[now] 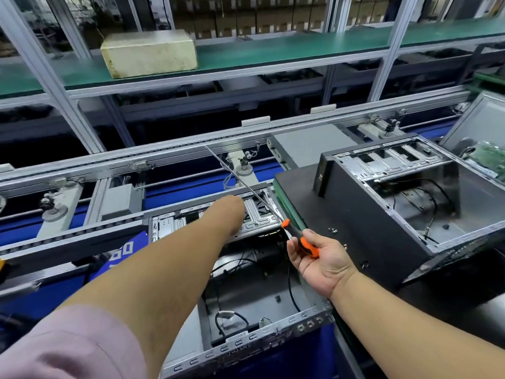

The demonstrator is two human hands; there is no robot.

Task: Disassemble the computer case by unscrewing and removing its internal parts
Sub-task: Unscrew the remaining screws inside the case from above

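An open computer case (273,333) lies in front of me, with black cables (291,292) loose inside it. My left arm reaches over it to the silver drive cage (258,218) at its far end. There my left hand (232,212) bends down into the cage, and its fingers are hidden. To the right of the cage, my right hand (319,259) grips the orange-and-black handle of a screwdriver (306,244). The long thin shaft points up and to the left, above the case.
A second open case (363,212) stands on a black mat (297,198) to the right, with a few loose screws (332,230) beside it. A third case with a green board (487,157) is at far right. Conveyor rails (114,222) run behind; a beige box (149,54) sits on the shelf.
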